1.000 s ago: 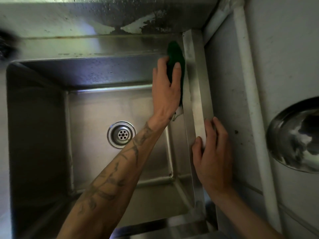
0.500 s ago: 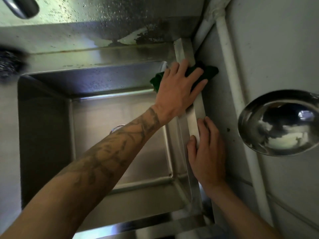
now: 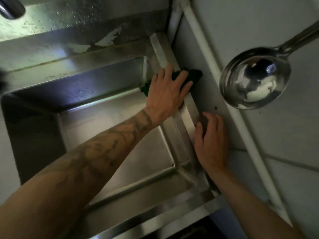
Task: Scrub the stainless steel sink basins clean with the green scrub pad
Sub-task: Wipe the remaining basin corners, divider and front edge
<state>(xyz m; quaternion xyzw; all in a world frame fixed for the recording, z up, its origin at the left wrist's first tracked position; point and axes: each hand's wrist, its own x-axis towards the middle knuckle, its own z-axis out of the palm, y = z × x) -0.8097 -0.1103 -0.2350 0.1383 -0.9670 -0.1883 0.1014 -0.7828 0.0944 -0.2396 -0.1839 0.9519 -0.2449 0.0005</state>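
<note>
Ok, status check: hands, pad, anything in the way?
Left hand flat on green scrub pad, pressing it on sink's right rim. Right hand resting on same rim, nearer. Ladle to the right, clear of both.

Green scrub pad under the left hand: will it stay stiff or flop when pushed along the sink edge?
Probably floppy: the scrub pad bends over the sink rim, showing on both sides. Likely light: the left hand pins it with flat fingers alone. Droplets nearby suggest it may slide easily.

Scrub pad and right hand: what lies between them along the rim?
Only bare sink rim between scrub pad and right hand, in the head view.
</note>
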